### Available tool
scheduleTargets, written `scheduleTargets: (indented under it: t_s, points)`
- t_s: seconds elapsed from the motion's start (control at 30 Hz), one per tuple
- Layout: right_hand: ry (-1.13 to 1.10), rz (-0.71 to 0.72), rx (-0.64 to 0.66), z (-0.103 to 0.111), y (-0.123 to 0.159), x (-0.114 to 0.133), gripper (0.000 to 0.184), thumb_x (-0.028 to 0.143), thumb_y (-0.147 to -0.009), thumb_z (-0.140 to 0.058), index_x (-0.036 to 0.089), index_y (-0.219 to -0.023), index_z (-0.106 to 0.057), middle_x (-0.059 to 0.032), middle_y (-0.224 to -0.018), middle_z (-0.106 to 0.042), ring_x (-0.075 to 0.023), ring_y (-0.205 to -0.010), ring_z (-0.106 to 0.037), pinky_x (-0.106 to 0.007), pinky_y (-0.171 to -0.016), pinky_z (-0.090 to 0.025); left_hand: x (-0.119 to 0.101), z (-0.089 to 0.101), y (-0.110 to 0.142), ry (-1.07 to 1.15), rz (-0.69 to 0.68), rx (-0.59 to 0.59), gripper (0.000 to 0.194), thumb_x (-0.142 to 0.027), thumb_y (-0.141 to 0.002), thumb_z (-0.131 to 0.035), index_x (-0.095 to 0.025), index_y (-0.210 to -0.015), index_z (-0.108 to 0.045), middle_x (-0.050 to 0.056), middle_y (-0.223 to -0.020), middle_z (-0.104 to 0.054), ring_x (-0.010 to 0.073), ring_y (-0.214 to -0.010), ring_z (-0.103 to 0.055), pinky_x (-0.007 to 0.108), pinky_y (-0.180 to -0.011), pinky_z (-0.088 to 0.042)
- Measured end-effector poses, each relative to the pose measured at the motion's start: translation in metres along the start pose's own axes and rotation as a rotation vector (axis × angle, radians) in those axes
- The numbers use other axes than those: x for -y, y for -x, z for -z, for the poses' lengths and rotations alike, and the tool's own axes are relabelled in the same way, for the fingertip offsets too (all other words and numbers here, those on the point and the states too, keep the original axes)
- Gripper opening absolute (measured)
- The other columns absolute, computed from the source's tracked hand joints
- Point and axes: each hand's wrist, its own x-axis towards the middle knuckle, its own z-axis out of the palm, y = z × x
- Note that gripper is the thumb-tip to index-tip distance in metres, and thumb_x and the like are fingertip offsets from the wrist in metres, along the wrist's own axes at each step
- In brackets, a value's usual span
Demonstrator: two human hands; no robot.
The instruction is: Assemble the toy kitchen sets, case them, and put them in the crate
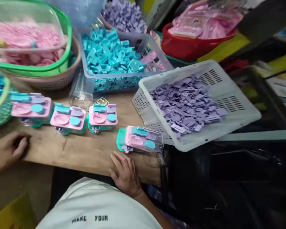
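My right hand [126, 173] lies on the table's front edge, fingers stretched out and holding nothing. Just beyond its fingertips is a pink and teal toy set [139, 139], tilted, with what looks like a clear plastic cover over its right part. At the far left, my left hand [10, 149] rests on the wooden table [85, 148], fingers curled in a loose fist with nothing visible inside. Similar toy sets stand in a row beyond it: one at the left [30, 108], one in the middle [68, 119] and one at the right [103, 117].
A white basket of flat purple pieces [186, 105] stands tilted at the right. Behind the row are a bluish crate of turquoise parts [112, 54], a green basin with pink pieces [50, 70], a clear plastic cup [81, 98] and a red basin of pink packages [186, 47].
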Motion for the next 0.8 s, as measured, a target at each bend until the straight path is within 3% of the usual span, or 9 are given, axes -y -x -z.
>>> scheduleTargets:
  t_s: [0.13, 0.27, 0.47, 0.6, 0.7, 0.8]
  points:
    - [0.0, -0.008, -0.075, -0.001, 0.003, 0.008, 0.039, 0.035, -0.1, -0.054, 0.017, -0.134, -0.06, -0.0115, -0.132, -0.067, -0.0275, -0.123, -0.054, -0.042, -0.098, -0.042, -0.03, 0.025, 0.006, -0.001, 0.105, 0.074, 0.039, -0.038, -0.089, -0.047, -0.01, -0.105, -0.07, 0.009, -0.1, -0.075, 0.0182, -0.088, -0.069, 0.025, -0.084, -0.051]
    - [-0.006, -0.002, -0.063, 0.0, 0.005, 0.009, 0.043, 0.043, -0.098, -0.059, 0.018, -0.133, -0.062, -0.0129, -0.134, -0.066, -0.0301, -0.123, -0.053, -0.044, -0.099, -0.044, -0.047, 0.036, 0.014, -0.068, 0.166, 0.066, 0.039, -0.033, -0.093, -0.048, -0.007, -0.115, -0.068, 0.01, -0.109, -0.074, 0.0172, -0.096, -0.067, 0.024, -0.09, -0.049]
    - [-0.05, -0.056, 0.042, 0.006, 0.002, 0.011, 0.047, 0.051, -0.097, -0.06, 0.018, -0.131, -0.062, -0.0144, -0.137, -0.062, -0.032, -0.124, -0.051, -0.048, -0.101, -0.046, -0.064, 0.041, 0.027, -0.118, 0.226, 0.009, 0.038, -0.033, -0.095, -0.051, -0.01, -0.118, -0.07, 0.001, -0.102, -0.073, 0.012, -0.088, -0.061, 0.019, -0.081, -0.046]
    - [-0.11, 0.001, 0.007, 0.008, 0.001, 0.009, 0.046, 0.055, -0.097, -0.058, 0.018, -0.123, -0.066, -0.0155, -0.132, -0.064, -0.0321, -0.123, -0.053, -0.049, -0.102, -0.047, -0.074, 0.044, 0.033, -0.102, 0.224, -0.046, 0.043, -0.045, -0.097, -0.047, -0.015, -0.118, -0.07, -0.007, -0.088, -0.067, 0.0096, -0.083, -0.058, 0.014, -0.07, -0.043]
    - [-0.191, 0.049, -0.127, 0.018, 0.011, -0.003, 0.032, 0.044, -0.099, -0.058, 0.022, -0.121, -0.068, -0.012, -0.133, -0.063, -0.028, -0.127, -0.053, -0.046, -0.108, -0.043, -0.078, 0.046, 0.032, -0.091, 0.224, -0.073, 0.035, -0.042, -0.09, -0.054, -0.018, -0.11, -0.071, -0.008, -0.078, -0.065, 0.0088, -0.075, -0.057, 0.012, -0.062, -0.04]
    - [-0.179, -0.159, -0.429, 0.03, 0.025, -0.025, 0.036, 0.041, -0.1, -0.056, 0.024, -0.13, -0.064, -0.0141, -0.141, -0.055, -0.0319, -0.137, -0.045, -0.052, -0.115, -0.036, -0.081, 0.045, 0.026, -0.071, 0.247, -0.106, 0.026, -0.036, -0.085, -0.055, -0.02, -0.099, -0.07, -0.009, -0.072, -0.066, 0.0086, -0.07, -0.057, 0.011, -0.057, -0.037]
